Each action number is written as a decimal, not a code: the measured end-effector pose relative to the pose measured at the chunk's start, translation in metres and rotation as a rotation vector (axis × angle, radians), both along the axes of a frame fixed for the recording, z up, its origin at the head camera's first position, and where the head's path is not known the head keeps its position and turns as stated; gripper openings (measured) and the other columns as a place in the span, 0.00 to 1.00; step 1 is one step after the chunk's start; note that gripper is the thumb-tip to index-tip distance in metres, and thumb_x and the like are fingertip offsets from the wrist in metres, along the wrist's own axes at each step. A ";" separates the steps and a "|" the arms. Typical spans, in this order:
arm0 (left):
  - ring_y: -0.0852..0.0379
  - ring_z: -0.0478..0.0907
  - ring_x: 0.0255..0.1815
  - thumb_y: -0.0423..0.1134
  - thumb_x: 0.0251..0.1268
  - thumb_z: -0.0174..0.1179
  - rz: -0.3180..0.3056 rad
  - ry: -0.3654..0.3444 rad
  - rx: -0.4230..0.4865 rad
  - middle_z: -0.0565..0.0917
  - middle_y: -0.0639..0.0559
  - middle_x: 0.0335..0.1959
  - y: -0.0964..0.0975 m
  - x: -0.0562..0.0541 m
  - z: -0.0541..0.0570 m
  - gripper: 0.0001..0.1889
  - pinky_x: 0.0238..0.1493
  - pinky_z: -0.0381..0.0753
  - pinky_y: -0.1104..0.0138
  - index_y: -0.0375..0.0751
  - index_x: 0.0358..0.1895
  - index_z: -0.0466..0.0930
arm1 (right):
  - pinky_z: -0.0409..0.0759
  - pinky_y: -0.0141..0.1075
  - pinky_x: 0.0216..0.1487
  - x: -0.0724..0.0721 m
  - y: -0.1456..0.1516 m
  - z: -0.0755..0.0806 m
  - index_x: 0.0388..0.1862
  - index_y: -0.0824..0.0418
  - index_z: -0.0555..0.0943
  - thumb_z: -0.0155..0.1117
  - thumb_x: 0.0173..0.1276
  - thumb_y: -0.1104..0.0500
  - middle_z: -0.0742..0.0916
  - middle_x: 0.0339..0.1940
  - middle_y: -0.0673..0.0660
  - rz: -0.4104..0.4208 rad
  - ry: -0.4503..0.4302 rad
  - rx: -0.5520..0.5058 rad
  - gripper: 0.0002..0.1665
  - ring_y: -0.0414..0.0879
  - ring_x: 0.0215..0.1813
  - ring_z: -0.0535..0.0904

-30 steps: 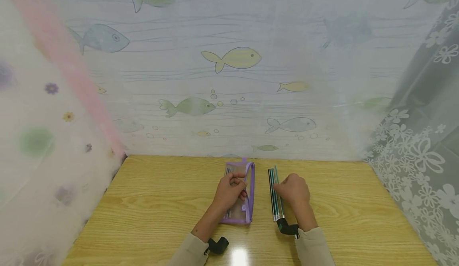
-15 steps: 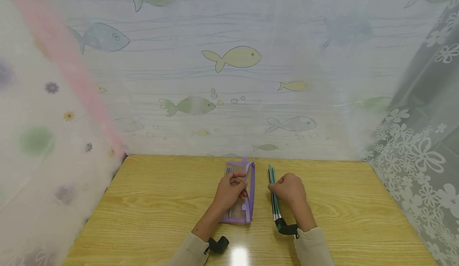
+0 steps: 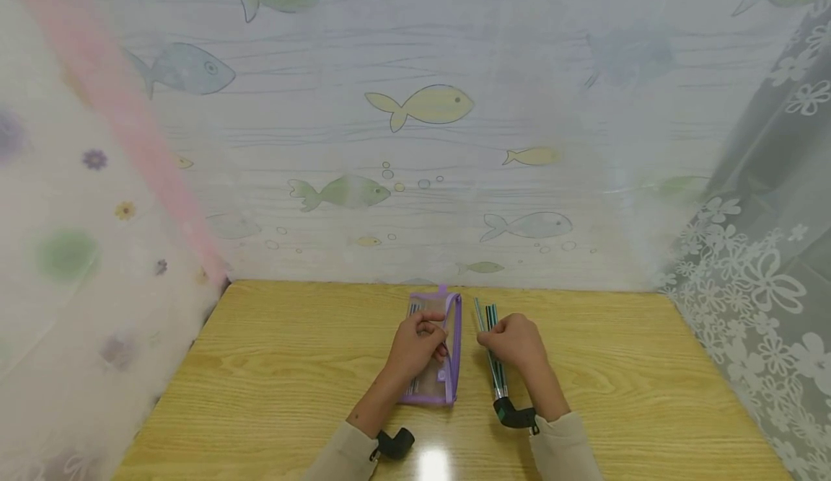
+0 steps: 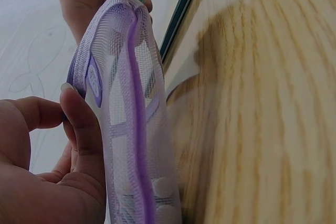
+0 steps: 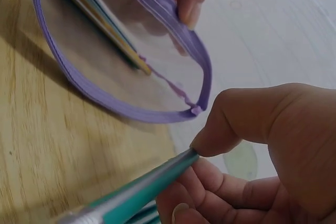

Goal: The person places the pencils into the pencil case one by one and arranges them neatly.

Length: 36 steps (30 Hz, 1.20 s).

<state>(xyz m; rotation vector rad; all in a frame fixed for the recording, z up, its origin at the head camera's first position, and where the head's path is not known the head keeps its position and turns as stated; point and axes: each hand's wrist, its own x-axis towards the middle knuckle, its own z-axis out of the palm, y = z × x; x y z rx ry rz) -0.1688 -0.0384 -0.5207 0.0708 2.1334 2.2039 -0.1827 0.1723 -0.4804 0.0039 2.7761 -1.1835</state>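
Note:
My left hand pinches the zip edge of a mesh pencil case with purple trim, and its mouth gapes in the right wrist view. Several pencils lie inside the case. To the right, my right hand pinches a teal-and-silver pencil between thumb and fingers. In the head view this pencil leans left, its far end apart from several other pencils, which are partly hidden by the hand. The left hand's fingertips show at the case's rim.
A wooden table carries everything, with a fish-patterned curtain along its back edge. A black wrist mount sits near the left sleeve, another black mount near the right one, covering the pencils' near ends.
My right hand has shifted left toward the case, and the pinched pencil has come away from the other pencils, tilting left. The left hand and the case have stayed put.

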 end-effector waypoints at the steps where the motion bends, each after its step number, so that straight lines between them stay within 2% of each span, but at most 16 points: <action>1: 0.58 0.82 0.23 0.29 0.72 0.61 -0.001 -0.001 0.000 0.85 0.34 0.37 0.000 0.000 0.000 0.19 0.27 0.87 0.69 0.29 0.64 0.78 | 0.71 0.34 0.22 0.000 -0.001 0.001 0.22 0.63 0.89 0.74 0.62 0.55 0.82 0.14 0.50 0.005 0.002 -0.002 0.15 0.44 0.21 0.74; 4: 0.58 0.82 0.23 0.29 0.72 0.61 -0.002 -0.004 0.001 0.85 0.35 0.37 0.000 0.000 -0.001 0.19 0.27 0.87 0.69 0.29 0.64 0.78 | 0.72 0.35 0.23 0.001 -0.003 0.002 0.24 0.63 0.90 0.74 0.61 0.55 0.83 0.16 0.50 0.018 0.003 -0.006 0.13 0.44 0.22 0.75; 9: 0.59 0.82 0.23 0.30 0.71 0.61 -0.003 -0.010 0.003 0.85 0.37 0.37 -0.001 0.000 -0.001 0.19 0.27 0.87 0.69 0.29 0.63 0.78 | 0.73 0.34 0.24 0.001 -0.006 -0.001 0.22 0.62 0.88 0.73 0.60 0.57 0.82 0.16 0.49 0.030 0.005 -0.014 0.11 0.44 0.23 0.75; 23: 0.58 0.82 0.23 0.30 0.72 0.62 0.003 -0.001 -0.007 0.85 0.38 0.36 0.000 0.000 0.001 0.19 0.27 0.87 0.68 0.29 0.63 0.78 | 0.79 0.35 0.22 0.003 -0.015 -0.003 0.23 0.62 0.88 0.73 0.60 0.59 0.83 0.15 0.51 0.053 -0.007 -0.086 0.09 0.44 0.18 0.79; 30: 0.59 0.82 0.23 0.30 0.71 0.61 0.001 -0.002 -0.005 0.85 0.28 0.40 0.000 0.000 0.001 0.20 0.27 0.87 0.68 0.29 0.64 0.78 | 0.77 0.34 0.21 0.000 -0.020 -0.009 0.24 0.60 0.86 0.71 0.60 0.60 0.84 0.16 0.52 0.057 -0.014 -0.106 0.07 0.43 0.18 0.78; 36: 0.59 0.82 0.22 0.30 0.71 0.62 -0.001 -0.001 0.000 0.85 0.30 0.38 0.000 -0.001 0.001 0.20 0.26 0.86 0.69 0.28 0.63 0.78 | 0.75 0.33 0.21 -0.002 -0.024 -0.016 0.25 0.61 0.86 0.71 0.60 0.60 0.84 0.18 0.51 0.061 0.003 -0.104 0.06 0.43 0.20 0.76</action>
